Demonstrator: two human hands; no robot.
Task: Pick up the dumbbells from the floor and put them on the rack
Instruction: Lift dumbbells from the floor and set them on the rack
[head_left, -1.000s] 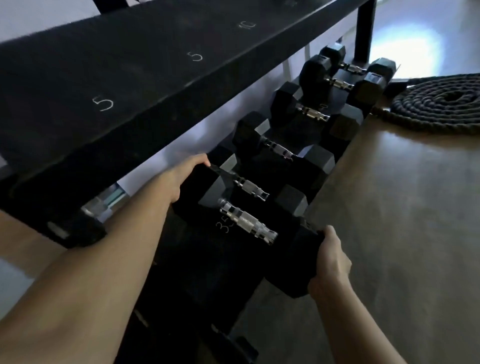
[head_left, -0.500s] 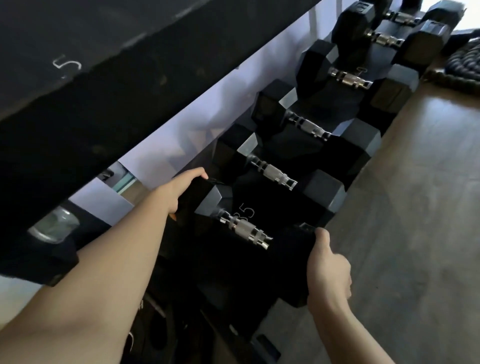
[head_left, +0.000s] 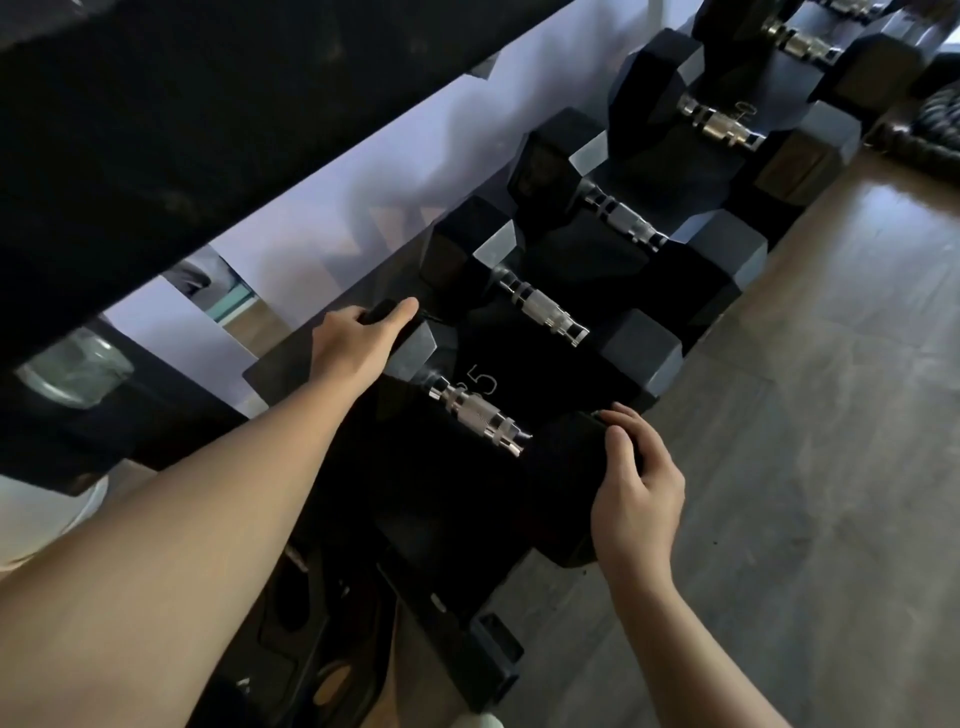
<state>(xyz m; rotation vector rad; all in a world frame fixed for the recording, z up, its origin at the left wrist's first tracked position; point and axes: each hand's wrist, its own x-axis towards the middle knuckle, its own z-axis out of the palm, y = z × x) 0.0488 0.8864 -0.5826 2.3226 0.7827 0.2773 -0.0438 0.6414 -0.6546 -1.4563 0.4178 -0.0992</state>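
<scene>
The nearest dumbbell (head_left: 480, 421) — matte black hex heads, knurled chrome handle — lies on the rack's (head_left: 452, 519) lower shelf beside its neighbours (head_left: 540, 306). The left hand (head_left: 358, 338) cups its far head; the right hand (head_left: 634, 488) wraps the near head, fingers curled — both holding.

Single view only — head cam, wide-angle, so nothing shared with a second view. It looks forward and steeply down from above the rack (head_left: 197, 119), close in: upper shelf fills the frame from 9 to 12 o'clock, lower shelf's row of dumbbells (head_left: 540, 312) runs diagonally from centre out to 1 o'clock. Both forearms enter from the bottom edge, left hand (head_left: 358, 340) just left of centre, right hand (head_left: 636, 488) toward 5 o'clock — both near the lens. Floor (head_left: 831, 415) occupies the 3 to 5 o'clock side. Frame is tilted, rack edges running up toward the right.
</scene>
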